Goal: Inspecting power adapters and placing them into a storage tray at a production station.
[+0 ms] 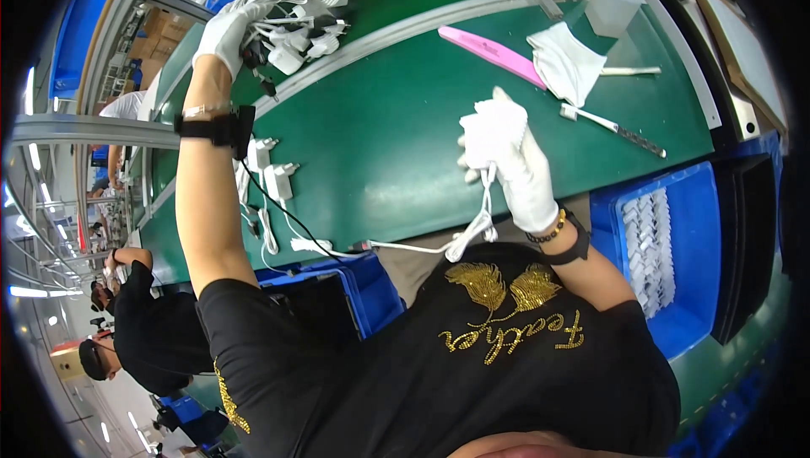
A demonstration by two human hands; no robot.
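Note:
My left hand (226,38), in a white glove, reaches to the far left. Its fingers close on the cables at the edge of a heap of white power adapters (288,55), partly hiding its fingertips. Nearer me, my gloved right hand (525,173) is closed around a bright white piece (492,131), whose kind is washed out by glare. A coiled white cable (472,234) hangs below that hand and runs left to a dark-tipped connector. More white plug adapters (277,178) with cables lie on the green bench under my left forearm.
A pink strip (489,55), a white cloth (567,66), a brush (616,129) and a translucent bottle (613,6) lie or stand at the right back. The blue bin (699,277) at right holds white pieces; another blue bin (371,293) is at the front edge. People work at left.

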